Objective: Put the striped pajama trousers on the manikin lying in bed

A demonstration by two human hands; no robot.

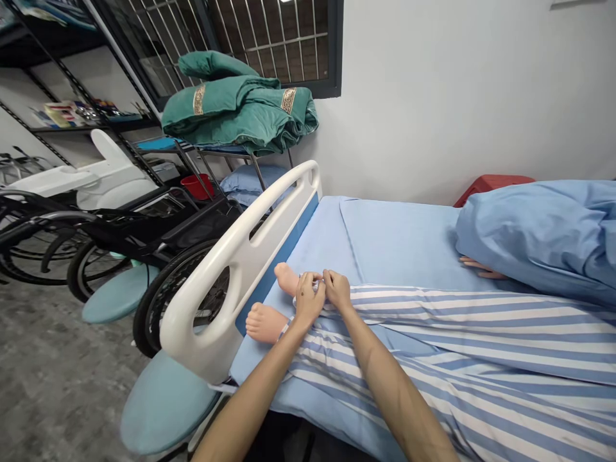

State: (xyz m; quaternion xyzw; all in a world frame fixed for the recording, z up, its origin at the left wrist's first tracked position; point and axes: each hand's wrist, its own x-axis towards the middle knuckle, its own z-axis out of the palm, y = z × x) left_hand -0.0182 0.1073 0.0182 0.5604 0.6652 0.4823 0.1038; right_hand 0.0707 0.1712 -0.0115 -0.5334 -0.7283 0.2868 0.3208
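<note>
In the head view, plush green fabric carries patterned bands. Wrinkled blue-and-white striped trousers lie on the bed, smooth feet emerging near the moulded white footboard at left. Left hand and right hand, fingers bent, meet by the far ankle; I cannot tell whether either grips.

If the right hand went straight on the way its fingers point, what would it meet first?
Probably the left hand, its fingers lying close beside the right hand; depth between them is unclear.
</note>
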